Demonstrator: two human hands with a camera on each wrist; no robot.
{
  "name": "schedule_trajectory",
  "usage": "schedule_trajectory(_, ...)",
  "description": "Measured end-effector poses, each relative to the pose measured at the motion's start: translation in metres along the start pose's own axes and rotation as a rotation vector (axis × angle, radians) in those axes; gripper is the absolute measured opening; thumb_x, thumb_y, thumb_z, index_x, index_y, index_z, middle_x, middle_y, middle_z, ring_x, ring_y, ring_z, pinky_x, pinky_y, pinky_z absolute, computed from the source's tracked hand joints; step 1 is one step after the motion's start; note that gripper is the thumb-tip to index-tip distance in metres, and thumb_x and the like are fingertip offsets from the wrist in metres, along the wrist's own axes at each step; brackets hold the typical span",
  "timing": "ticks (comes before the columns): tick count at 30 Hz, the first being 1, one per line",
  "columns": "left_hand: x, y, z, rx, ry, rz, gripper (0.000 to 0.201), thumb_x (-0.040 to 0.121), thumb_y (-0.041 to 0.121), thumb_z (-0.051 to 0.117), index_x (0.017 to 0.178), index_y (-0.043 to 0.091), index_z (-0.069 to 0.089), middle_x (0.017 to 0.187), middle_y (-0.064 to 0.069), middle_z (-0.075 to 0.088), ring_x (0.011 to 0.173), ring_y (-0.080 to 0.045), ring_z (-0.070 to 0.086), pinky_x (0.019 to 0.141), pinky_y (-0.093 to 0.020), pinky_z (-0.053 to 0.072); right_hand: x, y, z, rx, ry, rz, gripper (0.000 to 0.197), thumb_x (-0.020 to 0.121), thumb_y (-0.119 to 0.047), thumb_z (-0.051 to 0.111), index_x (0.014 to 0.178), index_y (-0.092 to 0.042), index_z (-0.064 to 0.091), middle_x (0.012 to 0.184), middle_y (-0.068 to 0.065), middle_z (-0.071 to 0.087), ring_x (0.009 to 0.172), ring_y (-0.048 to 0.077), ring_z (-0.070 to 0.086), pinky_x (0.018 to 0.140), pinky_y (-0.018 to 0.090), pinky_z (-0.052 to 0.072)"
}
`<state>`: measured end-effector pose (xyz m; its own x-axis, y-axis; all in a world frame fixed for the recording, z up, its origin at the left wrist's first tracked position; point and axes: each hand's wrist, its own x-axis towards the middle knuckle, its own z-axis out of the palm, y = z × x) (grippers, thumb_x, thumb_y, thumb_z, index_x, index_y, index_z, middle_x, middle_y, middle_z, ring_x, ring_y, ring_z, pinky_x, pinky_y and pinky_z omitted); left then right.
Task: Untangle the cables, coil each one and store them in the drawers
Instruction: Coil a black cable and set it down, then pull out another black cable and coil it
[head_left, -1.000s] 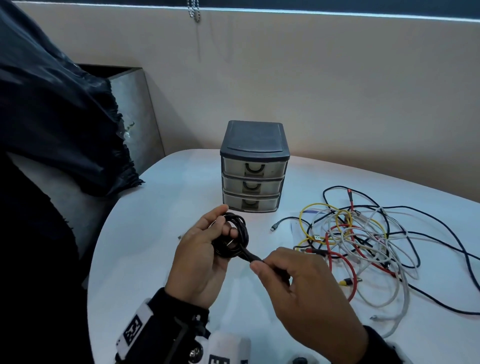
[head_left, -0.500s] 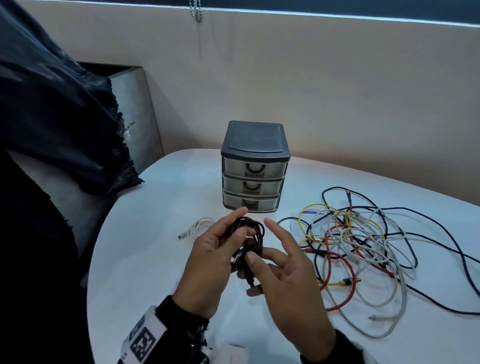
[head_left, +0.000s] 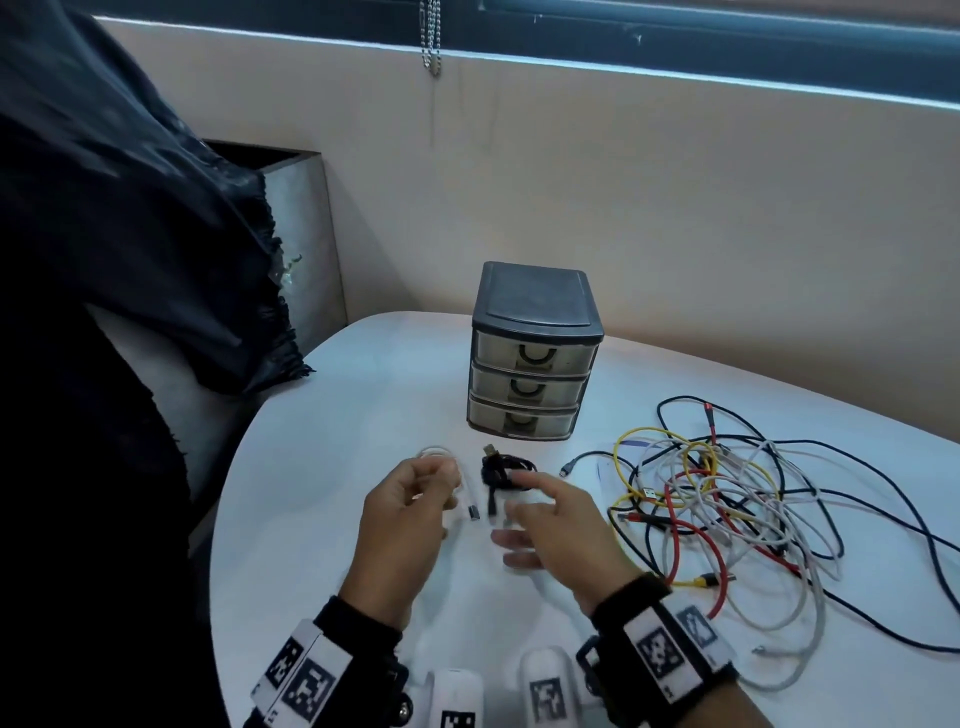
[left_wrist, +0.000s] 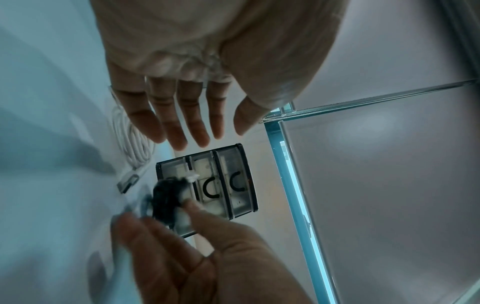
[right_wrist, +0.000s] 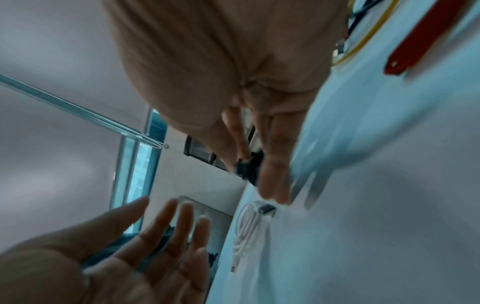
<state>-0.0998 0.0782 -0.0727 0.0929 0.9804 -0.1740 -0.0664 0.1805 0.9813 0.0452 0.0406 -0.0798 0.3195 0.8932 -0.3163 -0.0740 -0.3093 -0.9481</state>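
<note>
A coiled black cable (head_left: 501, 473) (left_wrist: 166, 201) lies on the white table (head_left: 322, 519) in front of the three-drawer unit (head_left: 535, 353), whose drawers are all closed. My right hand (head_left: 514, 512) hovers over the coil with fingers spread, and its index fingertip (left_wrist: 192, 205) is at the coil's edge. My left hand (head_left: 441, 483) is open beside it, fingers (left_wrist: 182, 127) straight and holding nothing. A coiled white cable (head_left: 441, 457) (right_wrist: 246, 230) lies just beyond the left hand. The remaining cables (head_left: 717, 499) are tangled at the right.
The tangle holds yellow, red, white and dark cables spreading to the table's right edge. A red connector (right_wrist: 415, 45) lies near my right wrist. A dark cloth (head_left: 130, 234) hangs at the left. A wall stands behind the drawers.
The black coil has left my left hand and now lies on the table. Both hands have let go, opened and drawn back toward me.
</note>
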Motion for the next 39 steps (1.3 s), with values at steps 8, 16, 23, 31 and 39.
schedule_trajectory(8, -0.002, 0.000, 0.009, 0.023, -0.133, -0.016, 0.011, 0.095, 0.021, 0.062, 0.091, 0.014, 0.069, 0.081, 0.002, 0.073, 0.075, -0.012, 0.066, 0.066, -0.025, 0.048, -0.044, -0.011, -0.035, -0.262, 0.028, -0.128, 0.007, 0.092, -0.022, 0.066, 0.099, -0.024, 0.069, 0.084, 0.005, 0.075, 0.069, 0.016, 0.073, 0.055, 0.029, 0.053)
schedule_trajectory(16, -0.019, 0.002, 0.052, 0.203, -0.299, 0.020, 0.008, 0.094, 0.018, 0.062, 0.094, 0.017, 0.070, 0.083, 0.000, 0.074, 0.071, -0.009, 0.067, 0.063, -0.022, 0.049, -0.062, -0.005, -0.118, 0.142, 0.467, -0.279, 0.009, 0.093, -0.013, 0.065, 0.086, -0.010, 0.070, 0.070, 0.009, 0.071, 0.055, 0.016, 0.062, 0.046, 0.024, 0.047)
schedule_trajectory(23, -0.022, 0.007, 0.124, 0.501, -0.386, 0.196, 0.003, 0.088, 0.021, 0.070, 0.086, 0.019, 0.072, 0.078, 0.003, 0.067, 0.059, -0.007, 0.060, 0.054, -0.013, 0.042, -0.058, 0.037, -0.131, 0.241, 0.646, -0.316, 0.015, 0.093, -0.008, 0.064, 0.080, -0.002, 0.066, 0.055, 0.006, 0.063, 0.045, 0.013, 0.054, 0.041, 0.020, 0.042)
schedule_trajectory(31, 0.020, 0.006, 0.144, 1.056, -0.424, -0.071, 0.029, 0.091, 0.033, 0.066, 0.077, 0.008, 0.072, 0.072, -0.002, 0.068, 0.057, -0.013, 0.061, 0.048, -0.019, 0.042, -0.064, 0.037, -0.141, 0.346, 0.604, -0.360, 0.012, 0.092, -0.006, 0.065, 0.081, -0.001, 0.067, 0.060, 0.013, 0.061, 0.049, 0.014, 0.052, 0.042, 0.017, 0.042)
schedule_trajectory(39, 0.005, 0.101, 0.171, 0.363, -0.250, 0.226, 0.028, 0.098, 0.021, 0.059, 0.072, 0.012, 0.064, 0.057, 0.001, 0.058, 0.041, -0.009, 0.041, 0.039, -0.017, 0.036, -0.067, 0.036, -0.139, 0.360, 0.545, -0.370, 0.015, 0.092, -0.004, 0.063, 0.078, -0.002, 0.065, 0.058, 0.008, 0.061, 0.048, 0.011, 0.052, 0.042, 0.017, 0.039)
